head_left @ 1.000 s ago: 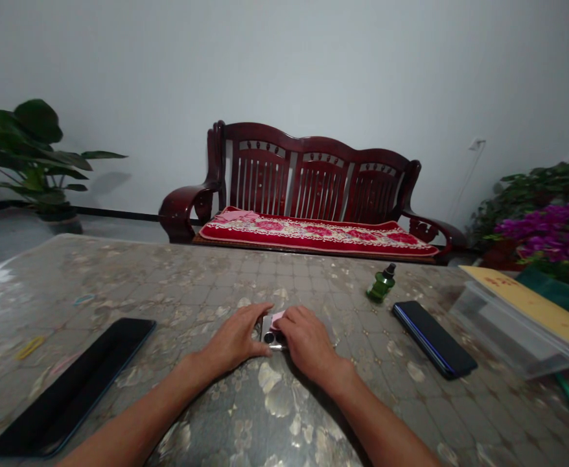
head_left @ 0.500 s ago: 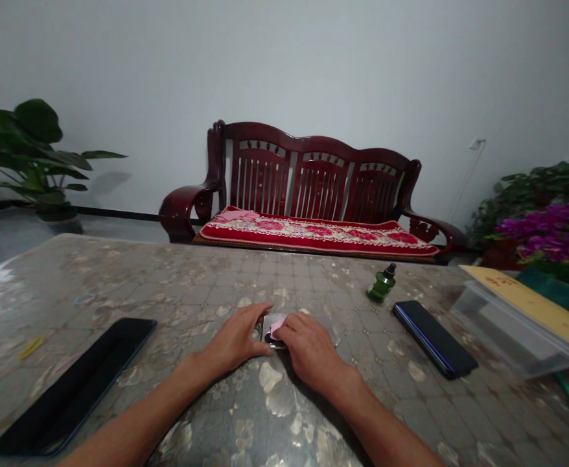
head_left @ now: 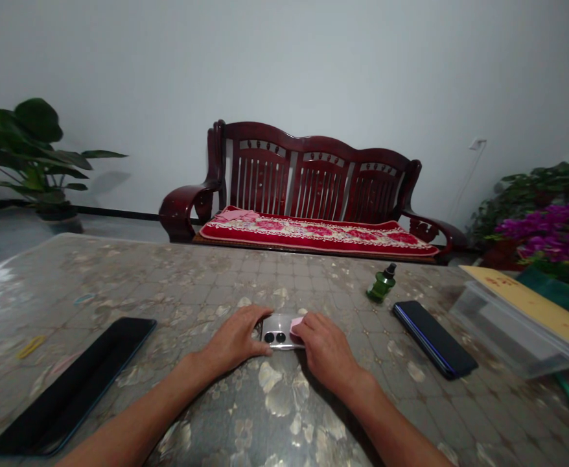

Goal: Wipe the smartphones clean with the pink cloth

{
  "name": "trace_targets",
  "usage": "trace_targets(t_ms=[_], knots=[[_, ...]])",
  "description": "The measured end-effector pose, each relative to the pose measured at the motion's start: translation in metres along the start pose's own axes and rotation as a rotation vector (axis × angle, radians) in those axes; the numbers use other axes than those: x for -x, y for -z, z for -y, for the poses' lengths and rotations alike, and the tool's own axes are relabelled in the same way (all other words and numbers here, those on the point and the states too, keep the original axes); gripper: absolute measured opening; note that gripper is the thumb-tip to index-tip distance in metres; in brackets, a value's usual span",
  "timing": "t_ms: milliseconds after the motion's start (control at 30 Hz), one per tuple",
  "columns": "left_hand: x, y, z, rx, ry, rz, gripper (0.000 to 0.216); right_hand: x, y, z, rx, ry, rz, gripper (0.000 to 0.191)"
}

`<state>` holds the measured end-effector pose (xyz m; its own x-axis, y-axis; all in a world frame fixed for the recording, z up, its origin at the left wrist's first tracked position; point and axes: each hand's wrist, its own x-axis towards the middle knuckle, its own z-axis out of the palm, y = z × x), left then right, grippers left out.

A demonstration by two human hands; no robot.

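A silver phone [head_left: 278, 322] lies back up on the table, its two round black camera lenses near the left end. My left hand [head_left: 239, 334] grips that end, with the thumb on the near edge and the fingers on the far edge. Bunched fingers of my right hand [head_left: 324, 342] press a small pink cloth [head_left: 295, 325] onto the phone's back. The right part of the phone is hidden under this hand.
A black tablet [head_left: 78, 383] and a yellow band [head_left: 30, 347] lie on the left of the patterned tabletop [head_left: 245, 415]. To the right are a green spray bottle [head_left: 380, 285], a dark phone [head_left: 434, 338] and a clear plastic box [head_left: 508, 331]. A wooden bench [head_left: 318, 175] stands beyond.
My right hand has slid to the right along the phone with the pink cloth, uncovering the camera lenses. The left hand keeps its hold at the left end.
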<state>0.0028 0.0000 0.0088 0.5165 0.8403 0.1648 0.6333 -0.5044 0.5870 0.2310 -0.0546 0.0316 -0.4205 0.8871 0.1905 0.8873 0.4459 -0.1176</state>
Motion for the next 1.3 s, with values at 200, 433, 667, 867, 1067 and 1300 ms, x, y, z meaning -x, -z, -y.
trace_targets(t_ms=[200,433,667,867,1067,1300], knots=[[0.001,0.0,0.0,0.006,0.006,0.001,0.057,0.001,0.001,-0.015,0.07,-0.16,-0.013,0.025],[0.002,0.001,-0.001,-0.003,0.013,0.003,0.057,0.003,0.005,-0.003,0.055,-0.114,0.025,0.025],[0.003,0.0,0.0,0.005,0.005,-0.001,0.054,0.002,0.005,-0.017,0.079,-0.184,-0.001,0.029],[0.002,0.0,0.002,-0.001,0.003,0.0,0.051,0.002,0.005,-0.016,0.087,-0.18,-0.001,0.028],[0.003,0.0,0.002,-0.011,-0.011,0.001,0.051,0.003,0.007,-0.009,0.028,-0.083,0.004,0.028],[0.004,0.0,0.003,-0.025,-0.025,0.026,0.046,0.003,0.004,-0.02,0.094,-0.209,-0.004,0.029]])
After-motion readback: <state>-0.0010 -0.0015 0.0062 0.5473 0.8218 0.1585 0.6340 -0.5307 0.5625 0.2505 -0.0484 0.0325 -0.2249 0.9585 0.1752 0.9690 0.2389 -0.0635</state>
